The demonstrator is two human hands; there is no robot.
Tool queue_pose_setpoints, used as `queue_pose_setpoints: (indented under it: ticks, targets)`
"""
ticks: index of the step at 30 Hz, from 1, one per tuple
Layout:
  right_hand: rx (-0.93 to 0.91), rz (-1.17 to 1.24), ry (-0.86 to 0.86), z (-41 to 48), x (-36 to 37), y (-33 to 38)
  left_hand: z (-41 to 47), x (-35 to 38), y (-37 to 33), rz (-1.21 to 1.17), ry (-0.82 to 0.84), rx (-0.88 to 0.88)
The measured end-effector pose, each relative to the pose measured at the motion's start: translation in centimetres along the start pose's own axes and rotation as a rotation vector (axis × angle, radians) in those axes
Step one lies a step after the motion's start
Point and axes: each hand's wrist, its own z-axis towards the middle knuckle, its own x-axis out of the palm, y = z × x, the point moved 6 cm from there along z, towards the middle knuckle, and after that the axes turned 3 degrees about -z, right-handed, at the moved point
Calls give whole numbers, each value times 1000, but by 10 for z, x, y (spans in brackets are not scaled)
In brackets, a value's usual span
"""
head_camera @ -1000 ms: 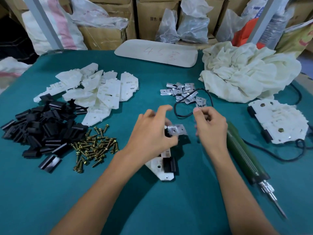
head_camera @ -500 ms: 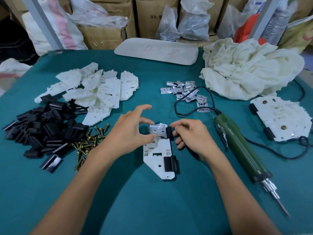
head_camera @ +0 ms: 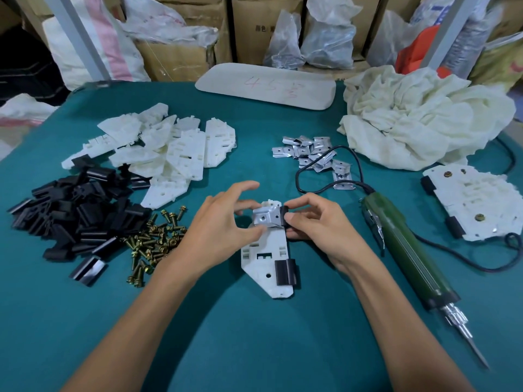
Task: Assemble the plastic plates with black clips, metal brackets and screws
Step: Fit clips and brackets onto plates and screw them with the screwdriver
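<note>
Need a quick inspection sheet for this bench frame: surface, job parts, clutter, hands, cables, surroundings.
Surface: teal table cover, no visible damage.
Job's things: plate in work carries two black clips and a metal bracket; loose white plates, black clips, screws, spare brackets; finished plates at right.
Clutter: crumpled cloth, white board.
Grippers: left hand and right hand both pinch the bracket end of the plate.
Cables: screwdriver cord loops over the spare brackets.
Surroundings: cardboard boxes, plastic bags.
</note>
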Motion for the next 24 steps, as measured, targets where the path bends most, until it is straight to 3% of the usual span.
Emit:
queue_pose_setpoints:
  ticks: [8, 19, 24]
  targets:
    - [-52, -17, 28, -2, 4, 5, 0, 1, 7, -74, 0, -29]
    - [22, 94, 20, 1, 5, 0, 1, 5, 5, -149, -32, -7]
    - [-5, 213, -37, 1, -1, 5, -7, 25, 14, -569, -94, -169]
